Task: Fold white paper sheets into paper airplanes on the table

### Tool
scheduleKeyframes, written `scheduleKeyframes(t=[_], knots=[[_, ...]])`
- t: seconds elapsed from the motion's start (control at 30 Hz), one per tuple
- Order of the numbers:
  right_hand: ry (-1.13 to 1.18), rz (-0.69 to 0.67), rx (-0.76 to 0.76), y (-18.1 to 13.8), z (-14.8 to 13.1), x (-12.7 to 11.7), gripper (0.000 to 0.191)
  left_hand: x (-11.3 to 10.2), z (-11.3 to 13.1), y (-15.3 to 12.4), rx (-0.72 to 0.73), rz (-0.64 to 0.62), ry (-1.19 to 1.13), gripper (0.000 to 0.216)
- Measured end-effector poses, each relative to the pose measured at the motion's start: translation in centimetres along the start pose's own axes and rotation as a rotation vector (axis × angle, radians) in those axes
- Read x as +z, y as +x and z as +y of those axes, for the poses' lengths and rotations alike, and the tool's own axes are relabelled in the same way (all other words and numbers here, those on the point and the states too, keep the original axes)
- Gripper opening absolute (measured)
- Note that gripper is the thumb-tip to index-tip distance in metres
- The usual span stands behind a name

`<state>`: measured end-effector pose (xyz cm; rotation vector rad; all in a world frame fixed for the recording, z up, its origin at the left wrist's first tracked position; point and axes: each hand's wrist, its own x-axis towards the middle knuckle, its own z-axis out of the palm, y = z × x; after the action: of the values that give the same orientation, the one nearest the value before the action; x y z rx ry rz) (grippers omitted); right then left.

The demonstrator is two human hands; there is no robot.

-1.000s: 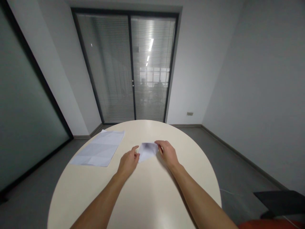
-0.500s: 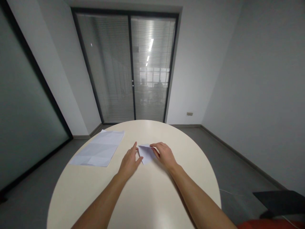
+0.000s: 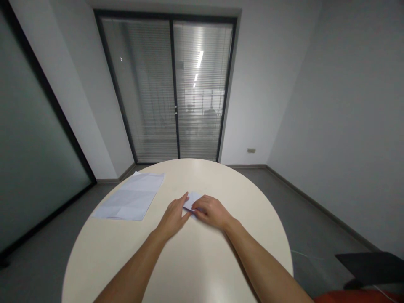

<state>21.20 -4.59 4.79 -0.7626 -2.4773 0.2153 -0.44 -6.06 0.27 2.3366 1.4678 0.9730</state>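
Observation:
A small folded piece of white paper (image 3: 193, 198) lies on the round table between my hands, its near flap lifted slightly and bent over. My left hand (image 3: 173, 214) holds the paper's left side, the thumb at the near corner and the fingers along the left edge. From the right, my right hand (image 3: 212, 211) pinches the near flap between thumb and fingers and covers the paper's right part.
Several creased white sheets (image 3: 131, 198) lie at the table's left. The cream round table (image 3: 176, 269) fills the foreground. A glass door with blinds (image 3: 164, 92) stands beyond it. At lower right are a dark flat object (image 3: 372, 267) and something red (image 3: 350, 296).
My right hand has moved toward me and left, bringing the paper's far edge over to the near side. The left hand has shifted slightly right along the paper.

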Motion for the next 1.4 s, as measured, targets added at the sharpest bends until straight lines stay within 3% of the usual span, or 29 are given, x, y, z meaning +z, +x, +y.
scheduleKeyframes(t=[0.7,1.1,1.4], knots=[[0.068,-0.105,0.123,-0.4,0.0,-0.1,0.019,-1.2,1.1,-0.1,-0.077,-0.039,0.042,0.037],[0.113,-0.043,0.121,-0.9,1.2,0.9,0.062,-1.3,1.4,-0.2,-0.02,-0.033,0.005,0.032],[0.103,-0.087,0.096,-0.9,1.4,1.0,0.067,-1.7,1.6,-0.2,-0.025,-0.061,-0.003,0.033]])
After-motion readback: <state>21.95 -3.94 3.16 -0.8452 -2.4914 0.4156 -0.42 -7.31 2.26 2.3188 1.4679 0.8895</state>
